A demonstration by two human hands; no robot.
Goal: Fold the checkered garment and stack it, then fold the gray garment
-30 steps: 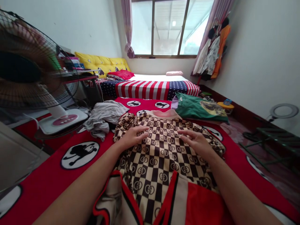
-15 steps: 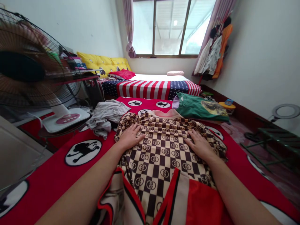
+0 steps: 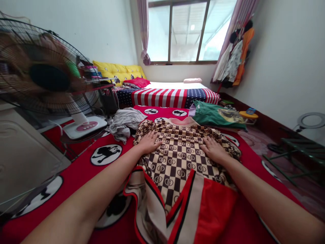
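A brown-and-cream checked shirt (image 3: 175, 159) lies spread out before me, its pale pink collar pointing away. Red and black trim edges its near opening, where a red panel (image 3: 215, 203) shows. My left hand (image 3: 149, 142) rests flat on the shirt's left shoulder area, fingers stretched out. On the right shoulder area, my right hand (image 3: 214, 149) presses down with its fingers spread. Neither hand grips the cloth. Beneath the shirt is a red blanket (image 3: 81, 183) with black figures in white ovals.
A crumpled grey garment (image 3: 124, 122) lies at the back left, and a green shirt (image 3: 215, 113) at the back right. On the left stands an electric fan (image 3: 50, 78) on a stool. A dark green metal rack (image 3: 302, 152) stands at the right.
My view has shifted slightly left, so the fan shows more fully. Both hands stay flat on the shirt, at nearly the same places on it.
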